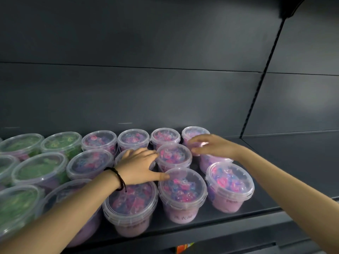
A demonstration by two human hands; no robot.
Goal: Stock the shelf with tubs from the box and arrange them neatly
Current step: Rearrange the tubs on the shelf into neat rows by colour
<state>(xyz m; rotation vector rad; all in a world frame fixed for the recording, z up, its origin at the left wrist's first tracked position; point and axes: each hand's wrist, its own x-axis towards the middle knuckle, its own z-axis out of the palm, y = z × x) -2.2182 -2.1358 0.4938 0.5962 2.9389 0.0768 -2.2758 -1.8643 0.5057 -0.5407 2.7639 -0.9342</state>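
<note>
Rear wall of the unit: matt dark grey metal back panel (pixel 146 88), divided by a horizontal seam (pixel 128 67). A black slotted upright strip (pixel 260 85) at right separates it from a second, matching grey panel (pixel 302 98). The dark grey metal shelf (pixel 286 162) runs left to right, its front rail (pixel 238 233) nearest. Soft, diffuse light patches on both panels. A black bracket (pixel 289 8) sits far top right.

Dark shelf (pixel 284 147). Pink tubs (pixel 182 189) upright on it, rows front to back, clear lids on, packed close. Green tubs (pixel 39 169) just left of pink tubs, also in rows.
</note>
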